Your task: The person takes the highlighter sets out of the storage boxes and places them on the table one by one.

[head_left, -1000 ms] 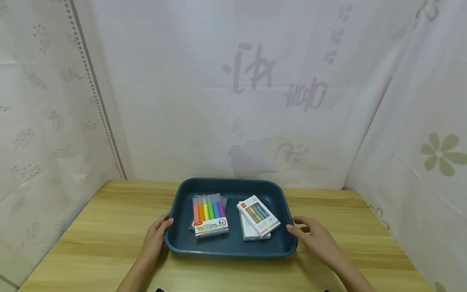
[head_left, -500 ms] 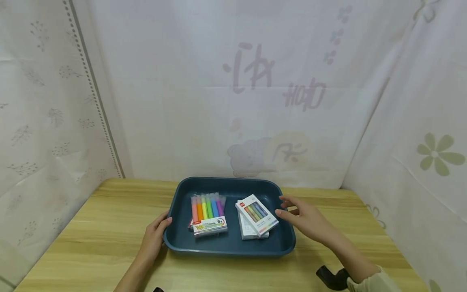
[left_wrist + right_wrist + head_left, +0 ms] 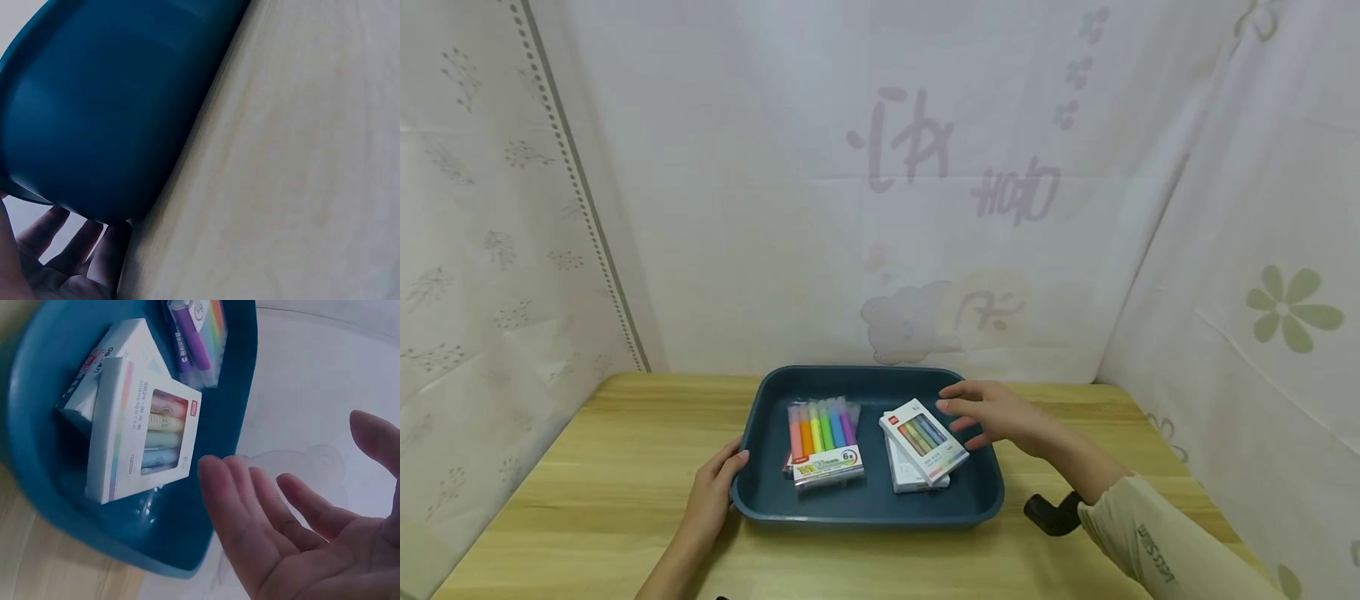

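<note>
A dark blue plastic tray [image 3: 865, 521] lies on the wooden table. My left hand [image 3: 711, 492] grips its left end, thumb at the rim and fingers [image 3: 78, 247] against the outer wall. Over the tray's right side, my right hand [image 3: 1000, 414] reaches in with spread fingers and holds nothing. Beside its fingertips is a white box of highlighters [image 3: 925, 442] with a window showing pastel pens. That box leans on another white box [image 3: 904, 475], partly covered. Left in the tray lies a clear pack of rainbow-coloured markers [image 3: 825, 442], with another pack mostly hidden beneath.
The wooden table [image 3: 587, 500] extends on both sides of the tray. Printed white curtains [image 3: 775, 208] hang behind it and at the sides. A black curved piece [image 3: 1052, 514] sits at my right wrist, near the beige sleeve [image 3: 1157, 542].
My right hand has let go of the tray's right rim and moved up and left, over the tray beside the highlighter box. The left hand has stayed on the left rim.
</note>
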Action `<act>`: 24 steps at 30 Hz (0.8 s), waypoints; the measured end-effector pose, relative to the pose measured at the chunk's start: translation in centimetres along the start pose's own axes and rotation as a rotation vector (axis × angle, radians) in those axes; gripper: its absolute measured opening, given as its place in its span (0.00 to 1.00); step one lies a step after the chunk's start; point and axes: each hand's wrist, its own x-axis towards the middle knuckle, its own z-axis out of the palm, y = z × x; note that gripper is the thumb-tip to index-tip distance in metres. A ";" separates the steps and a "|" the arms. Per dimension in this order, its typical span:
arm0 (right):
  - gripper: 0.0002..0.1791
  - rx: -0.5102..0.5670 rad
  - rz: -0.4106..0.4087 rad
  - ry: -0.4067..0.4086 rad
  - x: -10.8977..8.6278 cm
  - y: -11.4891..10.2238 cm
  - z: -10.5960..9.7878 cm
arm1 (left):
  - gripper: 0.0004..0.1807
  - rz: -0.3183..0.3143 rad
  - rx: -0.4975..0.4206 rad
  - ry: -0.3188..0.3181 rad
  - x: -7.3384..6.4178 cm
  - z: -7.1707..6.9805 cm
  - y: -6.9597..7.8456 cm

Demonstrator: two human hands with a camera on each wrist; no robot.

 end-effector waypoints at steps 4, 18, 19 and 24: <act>0.37 0.066 0.028 -0.045 1.3 -0.4 0.0 | 0.32 -0.006 -0.003 -0.004 0.0 0.0 -0.1; 0.41 0.135 0.060 -0.047 5.2 0.2 1.6 | 0.30 -0.007 -0.034 0.003 -0.1 -0.2 0.2; 0.41 0.121 0.055 -0.037 5.4 0.3 1.7 | 0.30 -0.005 -0.041 -0.002 -0.1 -0.2 0.1; 0.41 0.049 0.038 0.011 6.3 0.7 1.9 | 0.30 0.007 -0.070 -0.022 -0.1 -0.1 0.0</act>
